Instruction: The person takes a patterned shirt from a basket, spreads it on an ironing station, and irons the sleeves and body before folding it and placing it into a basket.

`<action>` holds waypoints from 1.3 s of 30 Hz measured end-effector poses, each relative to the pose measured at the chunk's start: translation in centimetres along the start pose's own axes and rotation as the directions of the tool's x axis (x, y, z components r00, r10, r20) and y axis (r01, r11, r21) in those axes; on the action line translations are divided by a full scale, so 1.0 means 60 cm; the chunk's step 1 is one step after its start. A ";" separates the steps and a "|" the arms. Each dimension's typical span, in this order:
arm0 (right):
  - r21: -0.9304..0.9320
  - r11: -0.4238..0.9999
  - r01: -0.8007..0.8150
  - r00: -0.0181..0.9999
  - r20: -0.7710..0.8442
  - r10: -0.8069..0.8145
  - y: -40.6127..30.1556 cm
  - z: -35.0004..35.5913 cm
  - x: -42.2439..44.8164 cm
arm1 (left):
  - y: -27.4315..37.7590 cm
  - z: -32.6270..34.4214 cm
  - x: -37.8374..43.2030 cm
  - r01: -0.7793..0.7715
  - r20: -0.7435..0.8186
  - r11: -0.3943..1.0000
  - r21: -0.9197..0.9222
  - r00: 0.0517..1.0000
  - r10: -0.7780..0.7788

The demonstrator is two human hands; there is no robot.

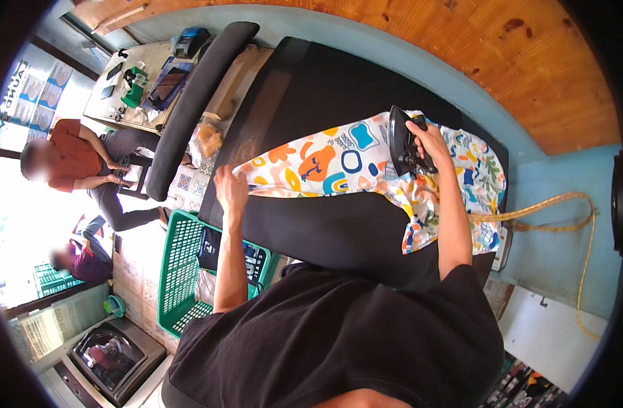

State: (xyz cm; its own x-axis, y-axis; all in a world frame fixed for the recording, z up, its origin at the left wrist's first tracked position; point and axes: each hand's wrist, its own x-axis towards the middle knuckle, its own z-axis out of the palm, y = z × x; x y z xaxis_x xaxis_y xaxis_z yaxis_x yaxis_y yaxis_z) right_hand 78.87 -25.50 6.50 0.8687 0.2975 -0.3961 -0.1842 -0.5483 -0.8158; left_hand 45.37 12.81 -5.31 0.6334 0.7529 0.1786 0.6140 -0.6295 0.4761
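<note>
My right hand (pixel 432 145) is closed around the handle of a black clothes iron (pixel 403 140), whose soleplate edge meets a white garment (pixel 316 163) with a colourful abstract print. The garment lies on a black-covered ironing table (pixel 332 224), stretched flat at the left and bunched up below and right of the iron. At its narrow left end, my left hand (pixel 232 191) pinches the fabric edge between the fingers. A yellow-orange cord (pixel 546 204) runs from behind my right forearm to the right.
A green plastic basket (pixel 176 265) with folded clothes stands left of my body. A long black padded roll (pixel 201 107) lies beyond the table's left edge. Two people sit at the left, one in a rust-coloured shirt (pixel 69 153). A washing machine (pixel 112 357) stands at lower left.
</note>
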 end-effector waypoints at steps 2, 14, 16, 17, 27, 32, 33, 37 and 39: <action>0.059 0.998 0.033 0.998 0.054 -0.036 -0.010 -0.008 -0.100 | 0.019 0.032 0.008 -0.126 0.042 0.992 -0.022 0.991 0.127; 0.266 0.912 -0.311 0.944 -0.019 0.328 0.284 -0.059 -0.515 | 0.156 0.216 0.233 -0.417 0.491 0.877 0.241 0.831 0.260; 0.313 0.883 -0.351 0.890 -0.183 0.418 0.347 -0.104 -0.576 | 0.197 0.227 0.318 -0.314 0.427 0.909 0.274 0.887 0.177; 0.335 0.895 -0.294 0.907 -0.197 0.372 0.366 -0.138 -0.577 | 0.114 0.182 0.468 -0.307 0.333 0.885 0.351 0.924 0.188; 0.357 0.886 -0.296 0.644 -0.610 0.462 0.535 -0.472 -0.619 | 0.238 0.241 0.308 -0.484 0.045 0.874 0.035 0.875 0.482; 0.288 0.912 -0.291 0.591 -0.696 0.408 0.653 -0.652 -0.541 | 0.340 0.257 -0.105 -0.224 0.346 0.974 -0.018 0.913 0.217; 0.302 0.918 -0.257 0.571 -0.719 0.396 0.661 -0.677 -0.514 | 0.338 0.254 -0.148 -0.118 0.338 0.992 -0.053 0.932 0.129; 0.313 0.922 -0.229 0.602 -0.698 0.387 0.705 -0.753 -0.411 | 0.389 0.256 -0.237 0.005 0.235 0.995 0.101 0.972 -0.029; 0.299 0.928 -0.224 0.659 -0.655 0.370 0.735 -0.775 -0.367 | 0.432 0.249 -0.246 0.203 0.343 0.978 0.042 0.917 -0.205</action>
State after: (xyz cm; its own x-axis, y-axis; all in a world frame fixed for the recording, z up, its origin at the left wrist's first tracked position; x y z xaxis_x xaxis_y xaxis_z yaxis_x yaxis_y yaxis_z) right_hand 73.03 -92.56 -1.14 0.8052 -0.5189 -0.2871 -0.5031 -0.3416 -0.7938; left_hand 58.97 -17.52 -8.44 0.6163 0.7535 -0.2291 0.7492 -0.4712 0.4655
